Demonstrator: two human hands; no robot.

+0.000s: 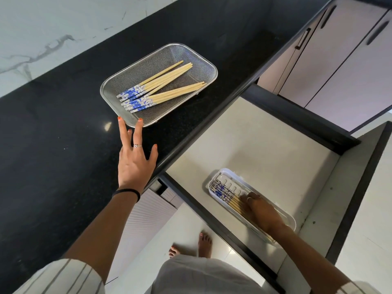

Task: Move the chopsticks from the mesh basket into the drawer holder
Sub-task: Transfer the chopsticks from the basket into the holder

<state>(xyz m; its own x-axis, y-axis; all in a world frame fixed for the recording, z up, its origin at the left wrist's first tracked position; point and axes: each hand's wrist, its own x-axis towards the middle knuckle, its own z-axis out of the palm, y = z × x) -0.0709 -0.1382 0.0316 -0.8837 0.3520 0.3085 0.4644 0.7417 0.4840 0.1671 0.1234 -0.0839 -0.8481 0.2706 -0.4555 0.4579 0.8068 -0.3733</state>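
Bamboo chopsticks (163,85) with blue-patterned handles lying loose in the mesh basket (135,122), roughly ten of them, fanned in two bunches with tips toward the basket's far right corner. Basket sitting on the black countertop (53,145), close to the counter edge. Below and right of the basket, drawer (265,145) pulled open, white holder (290,221) resting on its floor. Another batch of chopsticks (224,193) already in that holder, handles pointing to its far end.

Left hand (135,164) open, fingers spread and straight, two fingertips touching or nearly at the basket's near rim, holding nothing. Right hand (263,211) down in the holder, fingers laid over the chopsticks there; pressing, arranging or loosely gripping them cannot be told.

Judged roughly half done: one share stowed, the basket's share left to carry over.
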